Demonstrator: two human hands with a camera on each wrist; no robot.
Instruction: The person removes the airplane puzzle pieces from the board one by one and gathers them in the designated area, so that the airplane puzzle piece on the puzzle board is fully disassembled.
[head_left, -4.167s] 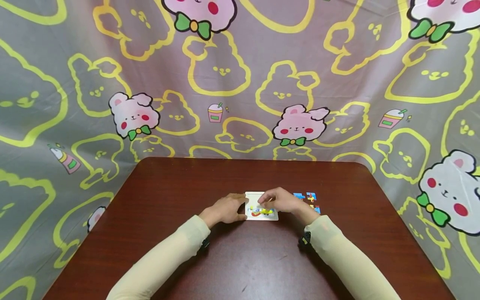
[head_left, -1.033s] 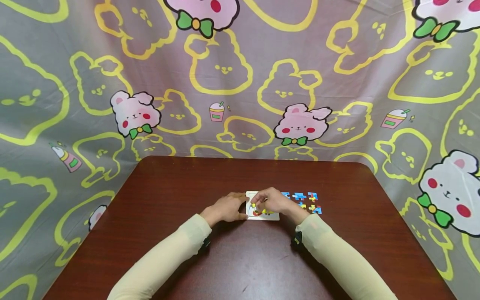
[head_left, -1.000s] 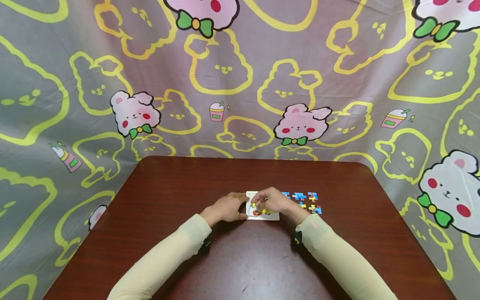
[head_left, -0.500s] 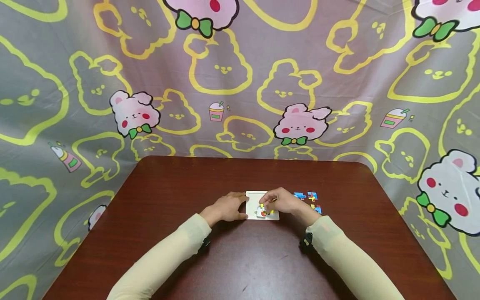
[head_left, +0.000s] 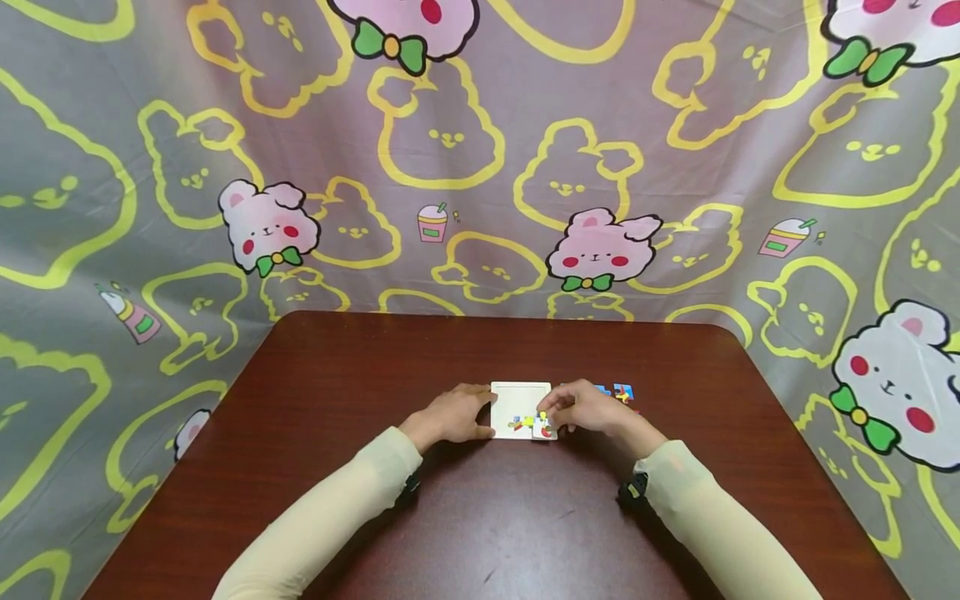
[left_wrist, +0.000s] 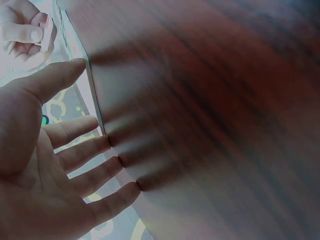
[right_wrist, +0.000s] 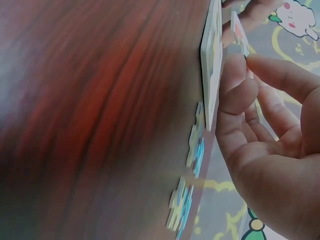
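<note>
A white square puzzle tray [head_left: 517,395] lies on the table, with colourful puzzle pieces [head_left: 520,423] along its near side. My left hand [head_left: 453,414] is at the tray's left edge; in the left wrist view its thumb touches the edge and its fingers reach out nearly straight. Between thumb and fingers, my right hand [head_left: 588,406] pinches a white puzzle piece [head_left: 545,428] with a red and yellow print. That piece is over the tray's near right corner, tilted and raised off the tray in the right wrist view [right_wrist: 239,32].
Several loose blue and yellow puzzle pieces [head_left: 624,392] lie right of the tray, partly hidden behind my right hand. The right wrist view shows more of these pieces [right_wrist: 179,205] flat on the brown table [head_left: 480,517]. A patterned curtain [head_left: 480,167] hangs behind the table.
My right hand has carried the puzzle piece from the tray's left part to its near right corner, tilting it on the way. My left hand has stayed at the left edge.
</note>
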